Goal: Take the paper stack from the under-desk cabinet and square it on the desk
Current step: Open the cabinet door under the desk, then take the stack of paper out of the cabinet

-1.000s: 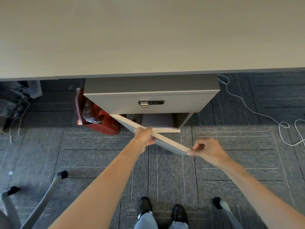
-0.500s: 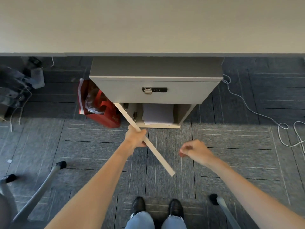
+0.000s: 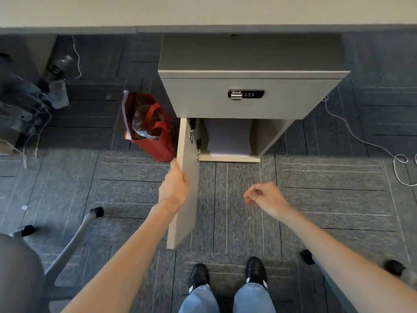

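The grey under-desk cabinet (image 3: 248, 102) stands below the desk (image 3: 203, 10), with a locked drawer on top. Its lower door (image 3: 188, 199) is swung wide open toward me. My left hand (image 3: 174, 185) grips the door's top edge. Inside the lower compartment lies the white paper stack (image 3: 229, 137), its front sheets slightly uneven. My right hand (image 3: 262, 196) hovers over the carpet in front of the opening, fingers loosely curled, holding nothing.
A red bag (image 3: 150, 128) leans beside the cabinet's left side. White cable (image 3: 361, 141) trails over the carpet at right. Chair legs with castors (image 3: 74, 238) stand at lower left and lower right. Clutter and a bottle (image 3: 57, 66) sit at far left.
The door has swung from half open to fully open under my left hand. My right hand let go of the door edge and drew back. The paper stack came into view.
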The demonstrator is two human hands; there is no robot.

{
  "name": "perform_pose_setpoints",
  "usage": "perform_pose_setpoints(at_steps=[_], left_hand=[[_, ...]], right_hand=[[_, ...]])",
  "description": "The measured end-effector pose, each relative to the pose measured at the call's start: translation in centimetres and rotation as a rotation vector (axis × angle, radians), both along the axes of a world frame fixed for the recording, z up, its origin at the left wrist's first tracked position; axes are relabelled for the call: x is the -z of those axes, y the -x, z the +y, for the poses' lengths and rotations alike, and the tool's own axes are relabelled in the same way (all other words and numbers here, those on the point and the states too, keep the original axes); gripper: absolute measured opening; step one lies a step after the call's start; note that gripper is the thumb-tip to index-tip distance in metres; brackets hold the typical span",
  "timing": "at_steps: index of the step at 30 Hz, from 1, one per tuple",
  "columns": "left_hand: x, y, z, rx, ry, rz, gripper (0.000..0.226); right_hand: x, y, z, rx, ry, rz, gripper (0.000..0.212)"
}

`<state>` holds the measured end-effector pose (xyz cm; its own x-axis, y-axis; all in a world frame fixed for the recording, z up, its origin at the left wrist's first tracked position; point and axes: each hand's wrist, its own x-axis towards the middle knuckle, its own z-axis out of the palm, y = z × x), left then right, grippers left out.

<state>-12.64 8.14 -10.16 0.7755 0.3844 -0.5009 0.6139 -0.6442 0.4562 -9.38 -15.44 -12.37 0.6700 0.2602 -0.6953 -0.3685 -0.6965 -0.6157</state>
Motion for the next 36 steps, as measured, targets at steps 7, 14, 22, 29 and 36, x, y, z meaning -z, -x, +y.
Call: perform_pose_setpoints(at_steps=[7,14,22,29,36], left_hand=[[1.4,0.8,-0.5,0.047,-0.209,-0.211,0.071],[6.4,-1.7,-4.1,0.382,-0.512,-0.501,0.073],[21.5,-9.7,-4.5,0.342,-0.285,-0.41,0.046],[34.4,-19.5,-3.1,0.152,-0.13,-0.233,0.043],[42.9,-24.7,-2.1,0.188,-0.223,-0.009,0.055]], right_hand=[[1.4,0.2,1.2,0.033,0.014,-0.02,0.022],[6.9,-1.9,1.9,0.075,-0.011,-0.089,0.032],[20.6,-8.9,1.2,0.034,0.048,-0.336,0.019],[33.6,-18.6,1.2,0.038,0.106,-0.464,0.014],[40.7,-24.8,1.6,0.054,0.331,-0.533,0.051]])
